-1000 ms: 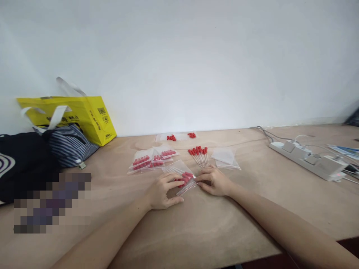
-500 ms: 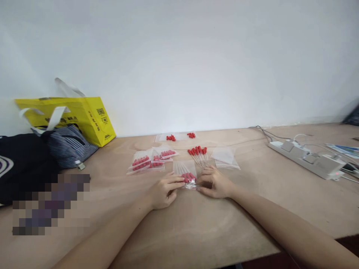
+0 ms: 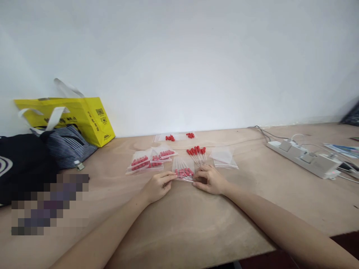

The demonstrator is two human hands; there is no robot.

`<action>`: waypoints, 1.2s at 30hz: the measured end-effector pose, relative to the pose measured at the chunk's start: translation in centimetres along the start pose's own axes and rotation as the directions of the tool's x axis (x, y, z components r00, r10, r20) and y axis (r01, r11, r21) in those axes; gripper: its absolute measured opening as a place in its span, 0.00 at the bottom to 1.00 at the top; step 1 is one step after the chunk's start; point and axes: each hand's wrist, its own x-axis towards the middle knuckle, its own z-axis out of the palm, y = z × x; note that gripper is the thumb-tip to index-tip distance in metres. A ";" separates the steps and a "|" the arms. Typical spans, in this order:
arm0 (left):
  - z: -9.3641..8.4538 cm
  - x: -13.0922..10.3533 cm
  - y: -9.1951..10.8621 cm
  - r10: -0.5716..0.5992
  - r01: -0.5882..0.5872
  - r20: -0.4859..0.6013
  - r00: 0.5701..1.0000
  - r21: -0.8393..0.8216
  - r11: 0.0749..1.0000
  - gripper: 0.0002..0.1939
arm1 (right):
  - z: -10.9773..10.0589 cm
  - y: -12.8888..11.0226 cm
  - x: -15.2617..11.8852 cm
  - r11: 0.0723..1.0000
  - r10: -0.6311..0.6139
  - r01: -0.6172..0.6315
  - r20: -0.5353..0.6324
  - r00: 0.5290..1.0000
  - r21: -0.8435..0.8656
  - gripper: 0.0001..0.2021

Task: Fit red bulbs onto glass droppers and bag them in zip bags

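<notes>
A clear zip bag (image 3: 183,163) lies flat before me, with several red-bulbed droppers (image 3: 185,172) inside, bulbs toward me. My left hand (image 3: 157,186) pinches its near left corner. At the near right corner, the thumb and curled fingers of my right hand (image 3: 211,181) hold the bag's edge. Just beyond the right fingers, loose droppers (image 3: 198,151) are fanned out with red bulbs pointing away. Filled bags of droppers (image 3: 140,162) overlap to the left. Flat clear zip bags (image 3: 223,156) without droppers are stacked on the right.
More red-bulbed droppers (image 3: 169,138) rest on clear plastic by the wall. A yellow bag (image 3: 101,129), a striped bag (image 3: 68,147) and a black bag (image 3: 22,168) stand at left. A power strip (image 3: 303,160) with plugged-in chargers and cables occupies the right side.
My left hand has shifted slightly left and away along the bag's edge. The droppers in the bag now lie more spread out, and its near edge shows more between my hands.
</notes>
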 end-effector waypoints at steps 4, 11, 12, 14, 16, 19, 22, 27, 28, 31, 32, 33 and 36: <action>0.3 0.1 0.1 -0.013 0.015 -0.062 0.998 0.033 0.999 0.11 | 0.3 0.0 0.2 1.000 0.012 -0.012 -0.016 1.000 -0.016 0.11; 0.5 0.3 0.4 -0.065 0.070 -0.125 0.990 0.041 0.997 0.10 | 1.3 0.1 0.9 0.971 -0.138 0.108 -0.131 0.982 -0.212 0.07; 0.5 0.3 0.4 -0.076 0.082 -0.139 0.987 0.037 0.996 0.09 | 1.4 0.1 1.0 0.958 -0.173 0.132 -0.146 0.974 -0.253 0.07; 0.5 0.3 0.4 -0.088 0.094 -0.160 0.983 0.032 0.995 0.09 | 1.5 0.0 1.2 0.927 -0.241 0.176 -0.166 0.956 -0.330 0.09; 0.5 0.3 0.4 -0.083 0.090 -0.164 0.983 0.035 0.995 0.09 | 1.4 0.0 1.3 0.892 -0.300 0.212 -0.172 0.938 -0.399 0.12; 0.6 0.4 0.4 -0.048 0.058 -0.146 0.988 0.070 0.996 0.09 | 1.2 0.0 1.4 0.844 -0.373 0.262 -0.161 0.914 -0.469 0.13; 0.7 0.3 0.3 0.026 -0.006 -0.133 0.991 0.143 0.990 0.09 | 1.0 0.0 1.4 0.823 -0.409 0.292 -0.152 0.900 -0.487 0.14; 0.7 0.2 0.2 0.142 -0.102 -0.152 0.978 0.243 0.965 0.11 | 0.8 -0.2 1.5 0.837 -0.398 0.276 -0.178 0.900 -0.473 0.13; 0.7 0.3 0.2 0.153 -0.109 -0.160 0.975 0.253 0.961 0.11 | 0.8 -0.2 1.5 0.843 -0.392 0.271 -0.185 0.901 -0.465 0.12; 0.6 0.4 0.4 0.174 -0.123 -0.180 0.968 0.264 0.957 0.10 | 0.9 -0.3 1.6 0.844 -0.401 0.281 -0.191 0.896 -0.456 0.11; 0.6 0.4 0.4 0.184 -0.132 -0.184 0.966 0.265 0.955 0.09 | 1.0 -0.3 1.7 0.838 -0.414 0.290 -0.192 0.890 -0.463 0.11; 0.6 0.5 0.5 0.198 -0.144 -0.189 0.962 0.266 0.953 0.09 | 1.0 -0.3 1.8 0.828 -0.432 0.302 -0.193 0.881 -0.473 0.11; 0.7 0.6 0.5 0.245 -0.181 -0.224 0.943 0.272 0.945 0.08 | 1.2 -0.3 2.0 0.799 -0.486 0.333 -0.214 0.847 -0.500 0.11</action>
